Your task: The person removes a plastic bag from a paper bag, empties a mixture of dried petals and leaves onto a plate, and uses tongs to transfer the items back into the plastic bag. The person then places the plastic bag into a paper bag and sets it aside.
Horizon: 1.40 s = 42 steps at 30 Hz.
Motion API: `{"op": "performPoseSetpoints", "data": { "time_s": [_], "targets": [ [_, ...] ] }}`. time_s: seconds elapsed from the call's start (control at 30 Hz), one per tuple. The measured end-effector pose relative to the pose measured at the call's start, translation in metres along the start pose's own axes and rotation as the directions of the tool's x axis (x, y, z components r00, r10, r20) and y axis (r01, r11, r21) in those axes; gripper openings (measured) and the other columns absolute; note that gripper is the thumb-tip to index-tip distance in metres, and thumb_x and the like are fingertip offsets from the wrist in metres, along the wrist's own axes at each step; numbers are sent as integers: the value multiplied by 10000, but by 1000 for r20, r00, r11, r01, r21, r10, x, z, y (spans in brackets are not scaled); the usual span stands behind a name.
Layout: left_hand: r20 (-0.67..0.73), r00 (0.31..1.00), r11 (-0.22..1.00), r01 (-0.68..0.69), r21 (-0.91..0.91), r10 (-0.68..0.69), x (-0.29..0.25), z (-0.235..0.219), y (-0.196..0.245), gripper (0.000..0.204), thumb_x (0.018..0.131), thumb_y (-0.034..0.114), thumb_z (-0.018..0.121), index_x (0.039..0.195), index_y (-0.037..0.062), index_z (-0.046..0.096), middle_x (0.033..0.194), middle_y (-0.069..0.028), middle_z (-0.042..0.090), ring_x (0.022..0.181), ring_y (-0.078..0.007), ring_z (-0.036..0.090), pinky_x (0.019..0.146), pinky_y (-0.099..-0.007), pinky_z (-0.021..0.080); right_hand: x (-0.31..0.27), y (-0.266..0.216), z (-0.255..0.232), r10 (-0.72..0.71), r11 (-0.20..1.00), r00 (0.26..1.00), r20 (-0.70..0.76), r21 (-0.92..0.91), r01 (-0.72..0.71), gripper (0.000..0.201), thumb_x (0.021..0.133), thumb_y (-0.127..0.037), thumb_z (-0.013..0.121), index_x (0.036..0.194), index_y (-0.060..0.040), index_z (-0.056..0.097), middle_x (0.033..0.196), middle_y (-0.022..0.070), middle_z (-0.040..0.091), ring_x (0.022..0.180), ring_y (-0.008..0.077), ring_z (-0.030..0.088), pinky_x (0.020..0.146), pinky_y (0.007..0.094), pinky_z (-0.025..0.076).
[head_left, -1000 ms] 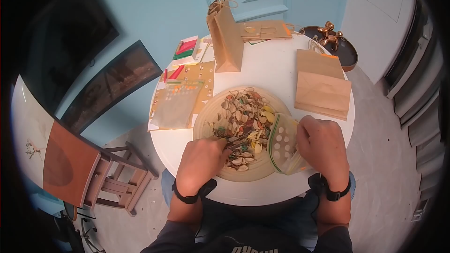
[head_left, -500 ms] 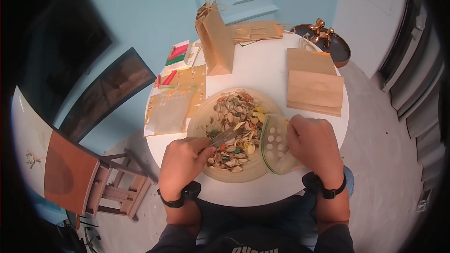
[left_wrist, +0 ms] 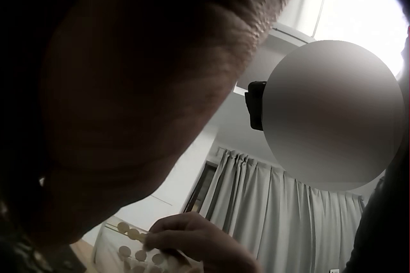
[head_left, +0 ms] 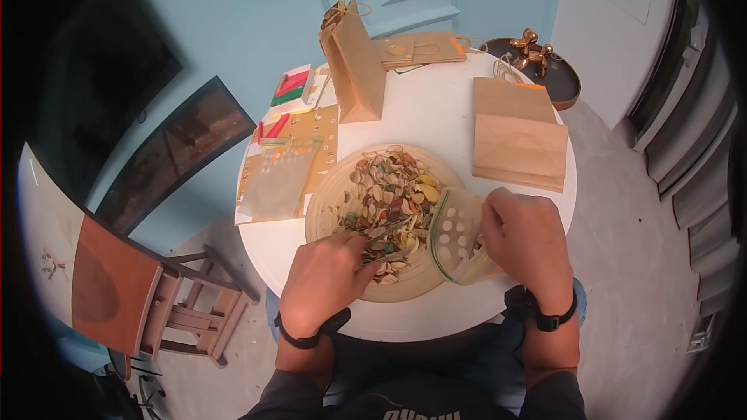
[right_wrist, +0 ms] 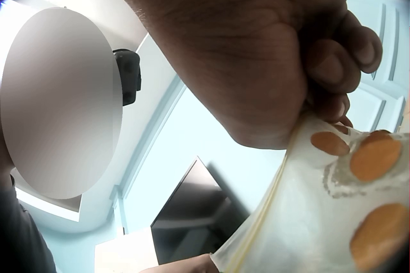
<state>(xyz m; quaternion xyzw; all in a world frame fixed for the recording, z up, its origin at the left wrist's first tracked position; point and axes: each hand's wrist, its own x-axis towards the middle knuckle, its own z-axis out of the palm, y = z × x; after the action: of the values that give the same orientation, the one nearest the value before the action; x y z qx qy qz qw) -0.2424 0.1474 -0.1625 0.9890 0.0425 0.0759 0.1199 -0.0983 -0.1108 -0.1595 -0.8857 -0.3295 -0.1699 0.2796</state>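
Observation:
My left hand [head_left: 325, 274] holds a pair of tongs [head_left: 395, 227], its tips down among the potpourri [head_left: 387, 187] of dried petals and shells. The mix is heaped on a round wooden-looking plate [head_left: 317, 206] and includes yellow, red and green pieces. At the plate's right side, my right hand [head_left: 535, 239] pinches the edge of a dotted zip bag [head_left: 450, 243] with a green seal strip. Its mouth faces the plate. Close up in the right wrist view, curled fingers [right_wrist: 330, 65] grip the bag's film. The left wrist view shows mostly dark palm; the tongs are hidden there.
A paper bag [head_left: 354, 70] stands upright at the back of the white table [head_left: 428, 109]. Folded paper bags [head_left: 520, 144] lie at the right, more at the back [head_left: 424, 48]. Another dotted zip bag [head_left: 276, 183] lies at the left on patterned sheets.
My left hand lifted the tongs with a pale yellow piece between the tips, then lowered them into the potpourri again. My right hand keeps hold of the zip bag at nearly the same spot.

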Motion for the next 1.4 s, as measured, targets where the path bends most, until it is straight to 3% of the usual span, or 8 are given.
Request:
{"op": "performPoseSetpoints", "data": {
  "time_s": [0.33,0.63,0.93,1.03,1.13,1.23,1.33,1.4],
  "targets": [
    [18,995,987,94,130,-97,1,13,2,296,947,315,873,1032,37,816,973,-164,797,874,-405,788,772,-516,628,1,-2,-1,-9,1000,1000,11,7,8,216,991,-88,733,808,12,676,704,214,691,652,436,692,636,507,559],
    [15,1000,987,20,161,-23,0,13,-5,216,989,279,834,969,67,801,898,-140,794,850,-391,781,750,-506,620,2,-4,0,-9,1000,1000,11,13,8,234,1002,-94,728,800,11,671,695,217,684,649,439,689,640,512,559],
    [-118,984,991,135,6,-133,-6,-14,-5,202,937,186,890,1028,20,819,932,-192,794,839,-408,777,754,-498,603,1,-3,5,-11,999,1000,23,45,10,200,982,-99,725,816,-2,671,721,217,699,672,442,702,660,527,569],
    [-203,977,983,26,-183,-64,-4,-15,6,214,923,151,905,1074,20,828,959,-199,803,830,-418,774,757,-480,612,2,-4,6,-16,999,999,28,32,15,192,974,-100,730,817,-6,673,725,215,704,679,440,707,667,527,574],
    [-212,967,960,-187,-208,142,5,1,23,255,925,156,908,1127,20,834,994,-198,808,820,-429,770,754,-469,616,3,-5,7,-20,1000,999,36,13,19,194,976,-98,730,815,-5,675,729,215,708,682,440,710,667,524,576],
    [-224,962,966,-198,-168,158,7,5,26,306,913,183,925,1153,15,834,1019,-188,814,806,-419,771,739,-463,612,4,-4,4,-14,1000,1000,23,3,14,206,981,-97,730,808,-1,672,726,215,706,675,440,705,661,518,574],
    [-225,974,986,-18,-168,-20,2,-10,14,371,890,219,946,1179,13,837,1000,-176,809,794,-398,772,738,-460,611,3,-4,2,4,1000,1000,19,5,-4,224,986,-97,732,798,4,664,719,214,701,663,439,698,655,511,571],
    [-196,980,996,22,-82,-37,-9,-17,-2,395,879,233,954,1188,15,838,979,-172,801,779,-386,770,735,-461,610,3,-3,0,9,1000,1000,23,-2,-9,234,989,-96,732,793,8,658,716,215,698,657,436,694,650,507,568]
  ]
}}
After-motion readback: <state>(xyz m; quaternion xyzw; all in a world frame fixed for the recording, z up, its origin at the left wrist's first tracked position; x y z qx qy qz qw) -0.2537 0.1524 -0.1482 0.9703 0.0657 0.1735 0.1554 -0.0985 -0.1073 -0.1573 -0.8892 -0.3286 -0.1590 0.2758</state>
